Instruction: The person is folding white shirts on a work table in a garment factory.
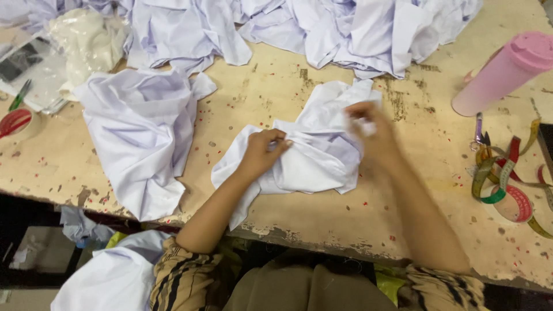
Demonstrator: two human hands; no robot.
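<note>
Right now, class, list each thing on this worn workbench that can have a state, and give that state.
Left hand: pinching white cloth garment.
Right hand: blurred, on garment.
White cloth garment: crumpled.
Pink plastic tumbler: lidded, tilted.
Coloured measuring tape: unrolled, tangled.
Second white garment: rumpled, overhanging edge.

Bare forearms, tan black-striped short sleeves, olive trousers

Upper left of frame: clear plastic bag (34,72), flat, with dark contents, on the table (322,219) edge. Beside it, crumpled translucent cream plastic wrap (86,43).
</note>
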